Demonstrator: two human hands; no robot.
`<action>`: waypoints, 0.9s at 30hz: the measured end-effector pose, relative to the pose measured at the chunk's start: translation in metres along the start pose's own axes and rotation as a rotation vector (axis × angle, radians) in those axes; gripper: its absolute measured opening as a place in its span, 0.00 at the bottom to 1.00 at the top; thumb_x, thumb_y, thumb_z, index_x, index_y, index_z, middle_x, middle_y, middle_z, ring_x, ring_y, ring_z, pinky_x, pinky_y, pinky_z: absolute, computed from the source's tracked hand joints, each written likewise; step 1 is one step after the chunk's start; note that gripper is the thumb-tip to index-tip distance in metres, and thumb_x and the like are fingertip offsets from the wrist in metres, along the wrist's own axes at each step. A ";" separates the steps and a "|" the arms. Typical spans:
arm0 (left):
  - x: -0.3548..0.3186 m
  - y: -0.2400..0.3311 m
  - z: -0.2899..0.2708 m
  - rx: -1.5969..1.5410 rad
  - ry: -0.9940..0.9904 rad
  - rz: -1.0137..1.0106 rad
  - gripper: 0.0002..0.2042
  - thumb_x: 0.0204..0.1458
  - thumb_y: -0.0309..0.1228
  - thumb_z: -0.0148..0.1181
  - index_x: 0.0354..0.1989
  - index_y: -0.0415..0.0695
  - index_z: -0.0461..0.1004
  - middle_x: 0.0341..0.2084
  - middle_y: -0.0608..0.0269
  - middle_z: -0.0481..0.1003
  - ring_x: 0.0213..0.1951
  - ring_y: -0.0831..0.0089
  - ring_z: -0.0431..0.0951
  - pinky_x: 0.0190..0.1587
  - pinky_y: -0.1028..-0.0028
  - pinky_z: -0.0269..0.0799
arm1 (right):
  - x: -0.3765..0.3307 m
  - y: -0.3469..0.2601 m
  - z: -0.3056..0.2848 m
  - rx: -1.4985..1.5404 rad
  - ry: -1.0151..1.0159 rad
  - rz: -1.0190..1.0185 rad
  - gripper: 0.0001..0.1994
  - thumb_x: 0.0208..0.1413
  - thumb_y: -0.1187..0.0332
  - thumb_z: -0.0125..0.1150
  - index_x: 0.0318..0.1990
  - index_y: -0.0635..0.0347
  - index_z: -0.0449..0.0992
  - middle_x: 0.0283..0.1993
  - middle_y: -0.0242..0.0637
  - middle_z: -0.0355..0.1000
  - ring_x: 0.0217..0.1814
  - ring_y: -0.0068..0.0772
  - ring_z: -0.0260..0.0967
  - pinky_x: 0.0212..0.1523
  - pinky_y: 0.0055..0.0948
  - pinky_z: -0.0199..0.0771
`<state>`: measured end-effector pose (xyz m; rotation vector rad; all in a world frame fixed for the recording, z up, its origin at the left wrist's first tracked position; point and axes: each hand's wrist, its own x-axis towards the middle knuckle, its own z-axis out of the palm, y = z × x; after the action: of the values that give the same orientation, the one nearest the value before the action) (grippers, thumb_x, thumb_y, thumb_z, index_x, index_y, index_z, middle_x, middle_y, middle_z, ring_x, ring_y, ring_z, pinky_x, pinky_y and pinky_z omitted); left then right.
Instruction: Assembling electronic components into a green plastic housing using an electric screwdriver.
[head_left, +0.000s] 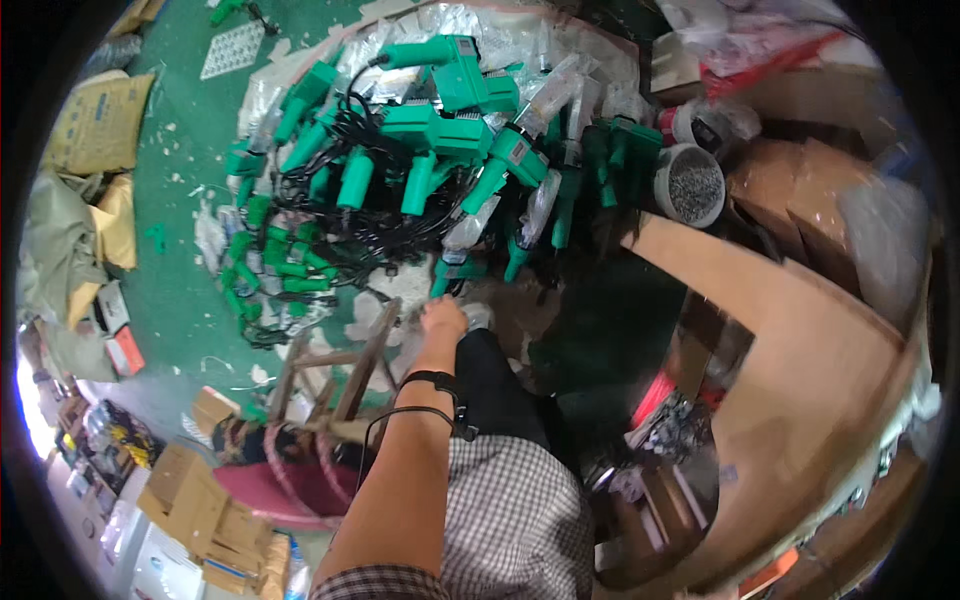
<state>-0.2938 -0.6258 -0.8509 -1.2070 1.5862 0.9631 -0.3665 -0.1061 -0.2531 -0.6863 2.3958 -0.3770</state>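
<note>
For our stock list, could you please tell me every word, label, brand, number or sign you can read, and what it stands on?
None is clear enough to quote.
Green tool nearest the left hand: no readable text.
Grey label on the pile's top tool: too small.
Yellow sack: printing too blurred.
Red-and-white container, upper right: markings too blurred.

The floor (185,230) is green and glossy, dotted with pale scraps, with a white dimpled sheet (232,50) lying on it toward the upper left. Sacks (100,125) line the left side; below them, bright light (36,400) shows at the rim, its source unclear. Lower left, open cardboard boxes (185,500) sit near a curved maroon surface (248,490) and a wooden frame (365,365). On the right, a large cardboard sheet (800,360) spreads below a brown carton (770,180).
</note>
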 end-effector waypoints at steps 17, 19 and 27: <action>-0.055 0.034 0.074 -0.714 0.462 0.067 0.17 0.48 0.39 0.62 0.42 0.39 0.72 0.34 0.37 0.77 0.41 0.36 0.77 0.44 0.48 0.72 | 0.064 -0.020 0.019 -0.103 -0.008 -0.140 0.28 0.63 0.74 0.57 0.69 0.62 0.57 0.61 0.47 0.68 0.55 0.34 0.63 0.61 0.43 0.61; -0.105 0.036 0.051 -0.754 0.456 0.136 0.16 0.50 0.38 0.61 0.43 0.40 0.73 0.31 0.38 0.79 0.40 0.38 0.79 0.43 0.50 0.74 | 0.061 -0.028 0.014 -0.113 0.026 -0.216 0.30 0.63 0.74 0.57 0.71 0.61 0.54 0.61 0.47 0.68 0.55 0.34 0.63 0.62 0.43 0.59; -0.151 0.123 -0.129 -0.984 0.382 0.718 0.25 0.52 0.30 0.66 0.54 0.36 0.61 0.43 0.49 0.74 0.49 0.60 0.76 0.53 0.62 0.70 | 0.160 -0.124 0.023 -0.185 0.267 -0.282 0.05 0.51 0.73 0.68 0.36 0.58 0.81 0.36 0.39 0.71 0.36 0.39 0.61 0.37 0.40 0.60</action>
<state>-0.4194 -0.6775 -0.6607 -1.5268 1.9575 2.2648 -0.4132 -0.3003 -0.2960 -1.1267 2.6122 -0.3858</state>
